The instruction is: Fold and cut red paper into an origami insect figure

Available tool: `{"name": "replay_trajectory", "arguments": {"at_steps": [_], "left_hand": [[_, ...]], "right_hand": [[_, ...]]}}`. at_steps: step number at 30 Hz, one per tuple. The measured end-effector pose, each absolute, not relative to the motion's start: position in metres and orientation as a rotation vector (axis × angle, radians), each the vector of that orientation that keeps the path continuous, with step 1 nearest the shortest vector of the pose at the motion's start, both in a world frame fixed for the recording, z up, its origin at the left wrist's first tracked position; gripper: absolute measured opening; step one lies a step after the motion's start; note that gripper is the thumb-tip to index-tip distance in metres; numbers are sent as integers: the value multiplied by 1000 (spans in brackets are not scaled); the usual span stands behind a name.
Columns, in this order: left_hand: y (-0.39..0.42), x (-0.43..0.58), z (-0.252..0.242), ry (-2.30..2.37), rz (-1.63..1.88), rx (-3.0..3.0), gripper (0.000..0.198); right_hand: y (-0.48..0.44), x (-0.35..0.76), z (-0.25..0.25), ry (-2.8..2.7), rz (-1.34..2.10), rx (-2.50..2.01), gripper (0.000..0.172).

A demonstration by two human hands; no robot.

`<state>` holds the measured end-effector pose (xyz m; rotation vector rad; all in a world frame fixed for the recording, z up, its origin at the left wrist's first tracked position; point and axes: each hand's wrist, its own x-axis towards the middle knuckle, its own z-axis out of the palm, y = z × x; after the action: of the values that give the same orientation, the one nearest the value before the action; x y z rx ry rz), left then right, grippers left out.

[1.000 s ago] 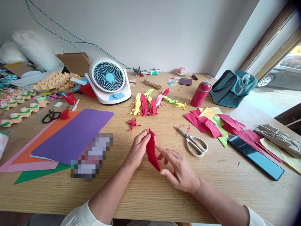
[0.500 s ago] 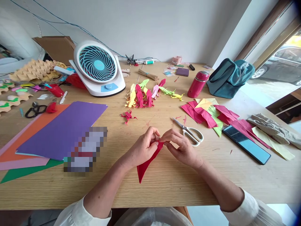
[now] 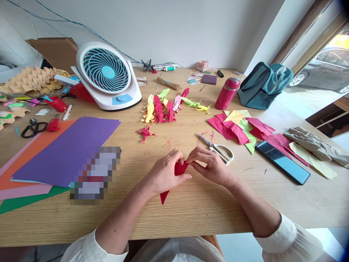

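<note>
Between my hands, over the front middle of the table, is a folded piece of red paper. My left hand is closed around it, the thumb stretched along its near side; a pointed tip sticks out below the palm. With thumb and forefinger, my right hand pinches the paper's upper right end. Part of the paper is hidden by the left hand. Just beyond the right hand lie open scissors with white handles. A small red folded paper figure rests farther off to the left.
Several coloured folded paper figures stand in a cluster behind. Folded red, green and yellow papers and a phone lie at right, near a red flask and a teal bag. At left are purple sheets and a fan.
My left thumb has moved down and right, away from the pinched end, and more of the paper's upper part shows. The right hand keeps its pinch. The view has shifted slightly.
</note>
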<state>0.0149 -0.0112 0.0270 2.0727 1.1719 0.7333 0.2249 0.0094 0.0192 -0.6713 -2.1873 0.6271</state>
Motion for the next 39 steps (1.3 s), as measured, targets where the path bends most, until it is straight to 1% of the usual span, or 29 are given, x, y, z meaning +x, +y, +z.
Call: {"name": "replay_trajectory", "arguments": {"at_steps": [5,10,13,17,25,31,35,39], "left_hand": [[-12,17,19,1173,775,2181,20],[-11,17,17,1166,827,2231,15],[-11,17,17,1177,843,2237,15],[-11,17,14,1209,817,2271,20],[-11,21,6,1226,812,2281,12],[-12,23,3,1239,896,2256,6],[-12,24,3,1212,959,2244,7],[-12,25,4,1202,1073,2201,8]], "right_hand": [[11,227,15,-2207,676,-669,18],[14,229,14,-2195,712,-706,14],[15,230,14,-2166,705,-738,11],[16,231,14,-2150,691,-743,12],[17,235,18,-2164,669,-770,12],[17,236,18,-2171,719,-769,12],[17,237,20,-2172,779,-765,9],[16,236,18,-2028,943,-846,6]]}}
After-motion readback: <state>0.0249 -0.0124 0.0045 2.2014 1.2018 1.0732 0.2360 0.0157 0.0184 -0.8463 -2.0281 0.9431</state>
